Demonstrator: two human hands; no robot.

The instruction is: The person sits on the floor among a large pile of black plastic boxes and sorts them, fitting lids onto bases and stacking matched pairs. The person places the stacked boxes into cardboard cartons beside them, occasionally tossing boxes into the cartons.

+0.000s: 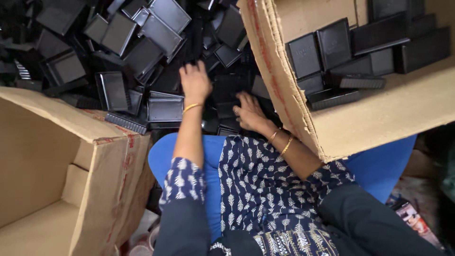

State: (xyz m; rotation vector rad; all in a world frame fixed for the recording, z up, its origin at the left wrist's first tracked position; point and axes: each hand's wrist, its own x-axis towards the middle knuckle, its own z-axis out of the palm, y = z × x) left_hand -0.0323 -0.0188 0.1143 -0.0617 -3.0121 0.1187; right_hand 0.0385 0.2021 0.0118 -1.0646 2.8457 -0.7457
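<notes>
A big heap of black plastic trays (163, 110) and lids covers the floor in front of me. My left hand (194, 83) reaches into the middle of the heap, palm down. Its fingertips are curled among the black pieces, so what they hold is hidden. My right hand (249, 113) lies lower and to the right, close to the cardboard box (379, 114). Its fingers are spread over dark pieces near that box's edge. Both wrists wear gold bangles.
The tilted cardboard box at the right holds stacked black trays (334, 45). A second, open cardboard box (71, 156) stands at the left. My knees, in blue cloth and a patterned sleeve, fill the bottom centre. Printed paper (412, 218) lies at the lower right.
</notes>
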